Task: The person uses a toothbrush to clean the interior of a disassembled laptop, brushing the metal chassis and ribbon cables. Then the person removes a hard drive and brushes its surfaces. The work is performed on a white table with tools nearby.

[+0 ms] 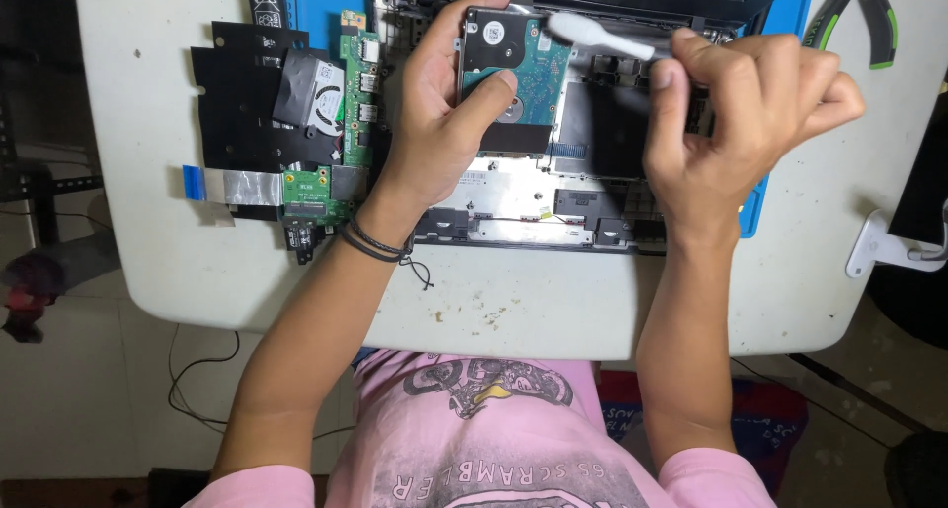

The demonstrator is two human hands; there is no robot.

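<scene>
A: Far left of the left grip?
B: Black plastic sheet (237, 103) flat on the white counter (158, 241), a small fan (314, 91) on it. A blue-tipped silver ribbon strip (229, 185) runs along its lower edge. Just beside the grip, a narrow green circuit board (357, 93) stands lengthwise, and a second, smaller green board (314, 194) sits below it, near the wrist.

A: Left grip itself?
B: Left hand (434, 123) grasping a hard drive (528, 69), circuit side up. Thumb pressed across the drive's lower face, fingers wrapped round its left edge. Drive is lifted, tilted, above the opened laptop (553, 202). Black cords (380, 243) round that wrist.

A: Between the two grips?
B: A white brush handle (602, 36) bridges them, its pale end touching the drive's upper right corner. Below, bare laptop insides: a silver plate and dark bays.

A: Right grip?
B: Right hand (750, 103) clenched on the other end of the brush, thumb upright against it, fingers curled in.

A: Beyond the right grip?
B: Blue mat (780, 19) edge under the laptop. Green-handled pliers (864, 14) well apart, at the upper right. A white bracket (884, 246) lies at the counter's right rim.
</scene>
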